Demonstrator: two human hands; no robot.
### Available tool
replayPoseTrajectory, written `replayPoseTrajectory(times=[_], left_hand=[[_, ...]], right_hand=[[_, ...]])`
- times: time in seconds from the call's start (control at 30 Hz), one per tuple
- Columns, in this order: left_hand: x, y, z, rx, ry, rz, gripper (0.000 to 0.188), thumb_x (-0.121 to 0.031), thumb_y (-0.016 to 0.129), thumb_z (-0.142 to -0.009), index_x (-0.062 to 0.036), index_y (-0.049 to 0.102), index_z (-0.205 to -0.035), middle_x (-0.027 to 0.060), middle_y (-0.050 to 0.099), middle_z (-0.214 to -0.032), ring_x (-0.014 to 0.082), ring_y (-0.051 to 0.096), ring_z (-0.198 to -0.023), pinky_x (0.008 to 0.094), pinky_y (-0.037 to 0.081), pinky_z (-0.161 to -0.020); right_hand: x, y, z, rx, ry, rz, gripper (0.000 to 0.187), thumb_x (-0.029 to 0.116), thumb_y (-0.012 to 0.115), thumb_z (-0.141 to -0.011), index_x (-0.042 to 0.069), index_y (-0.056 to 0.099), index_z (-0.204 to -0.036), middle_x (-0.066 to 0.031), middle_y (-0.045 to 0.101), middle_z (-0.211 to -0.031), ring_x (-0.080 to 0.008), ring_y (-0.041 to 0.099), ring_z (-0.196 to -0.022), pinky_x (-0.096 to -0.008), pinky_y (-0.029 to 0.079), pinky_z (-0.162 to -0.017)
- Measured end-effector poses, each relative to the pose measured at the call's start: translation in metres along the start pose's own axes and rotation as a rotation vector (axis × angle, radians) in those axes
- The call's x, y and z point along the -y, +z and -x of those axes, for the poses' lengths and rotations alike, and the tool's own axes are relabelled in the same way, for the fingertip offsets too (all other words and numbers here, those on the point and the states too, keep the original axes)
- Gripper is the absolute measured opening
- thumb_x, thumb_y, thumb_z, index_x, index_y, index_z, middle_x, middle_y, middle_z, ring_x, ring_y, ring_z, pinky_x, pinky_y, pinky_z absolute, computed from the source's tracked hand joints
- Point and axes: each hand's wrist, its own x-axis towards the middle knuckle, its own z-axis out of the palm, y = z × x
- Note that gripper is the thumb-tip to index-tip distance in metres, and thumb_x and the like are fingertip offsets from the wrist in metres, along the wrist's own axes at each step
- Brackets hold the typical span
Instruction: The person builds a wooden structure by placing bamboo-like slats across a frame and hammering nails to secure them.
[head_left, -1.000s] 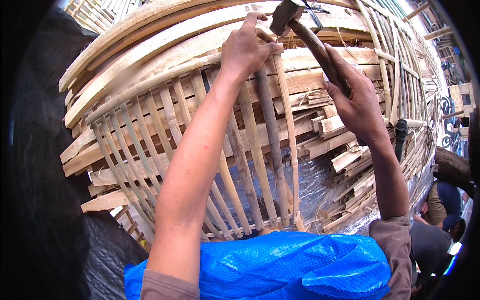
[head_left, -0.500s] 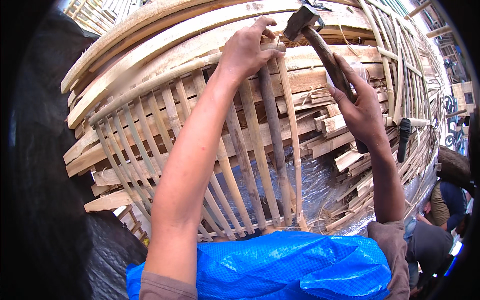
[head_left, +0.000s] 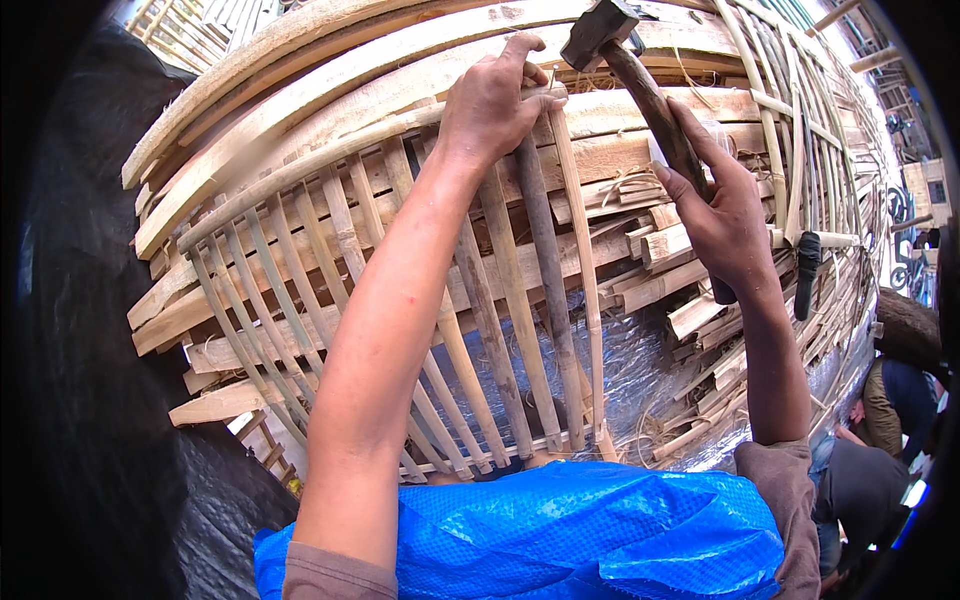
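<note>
Hammer (head_left: 600, 38) head hangs in the air just to the right of and a little above the left fingers, apart from the wood, and that short sideways gap is the relation that matters here. Its handle slants from the head at upper left down to lower right, its butt end showing below the right hand (head_left: 725, 212). That hand is wrapped around the handle, fingers closed and thumb lying along it.

The left hand (head_left: 490, 108) is at the upper right end of a slatted frame (head_left: 521, 310), thumb against the end of the top rail (head_left: 300, 174) and the other fingers bent over it. A thin upright pin, probably a nail (head_left: 554, 77), stands by these fingertips; I cannot tell whether they pinch it or only rest beside it. Of the two hands, the left is much nearer the pin, while the hammer head lies between the right hand and that spot.

The top rail runs from the left fingers down toward the left, and the end slat (head_left: 581, 240) drops from beneath the thumb toward the person's lap, where a blue sheet (head_left: 590, 530) is spread. Stacked boards (head_left: 610, 114) lie behind the frame, beneath the hammer head.
</note>
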Motion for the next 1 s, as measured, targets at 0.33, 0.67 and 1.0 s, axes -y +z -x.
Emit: replayPoseTrajectory(times=[0.33,0.67,1.0], left_hand=[[0.007,0.004,-0.001,-0.053,0.062,-0.041,0.049,-0.029,0.086,-0.076,-0.0116,0.063,-0.116,0.0071,0.075,-0.095,0.0222,0.073,-0.091,0.0371,0.06,-0.081],[0.012,0.0,0.009,0.023,0.157,-0.652,0.051,-0.06,0.058,-0.091,-0.0114,0.069,-0.103,0.0072,0.072,-0.094,0.0278,0.068,-0.097,0.0506,0.049,-0.085],[0.01,-0.012,0.006,0.191,0.222,-0.593,0.049,-0.05,0.036,-0.105,-0.0071,0.059,-0.114,0.017,0.07,-0.093,0.0347,0.069,-0.094,0.0512,0.051,-0.085]], right_hand=[[-0.004,0.011,0.0,-0.063,-0.109,0.005,0.058,0.005,0.065,-0.093,0.003,0.045,-0.148,-0.0233,0.068,-0.119,-0.0249,0.067,-0.108,-0.0364,0.049,-0.097],[0.0,0.01,0.002,-0.037,-0.066,-0.017,0.058,0.006,0.065,-0.094,0.004,0.045,-0.148,-0.0225,0.068,-0.12,-0.0235,0.067,-0.109,-0.0369,0.049,-0.097],[-0.004,0.011,0.001,-0.051,-0.063,-0.031,0.057,0.006,0.065,-0.094,0.002,0.045,-0.147,-0.0239,0.066,-0.126,-0.0248,0.065,-0.116,-0.037,0.048,-0.1]])
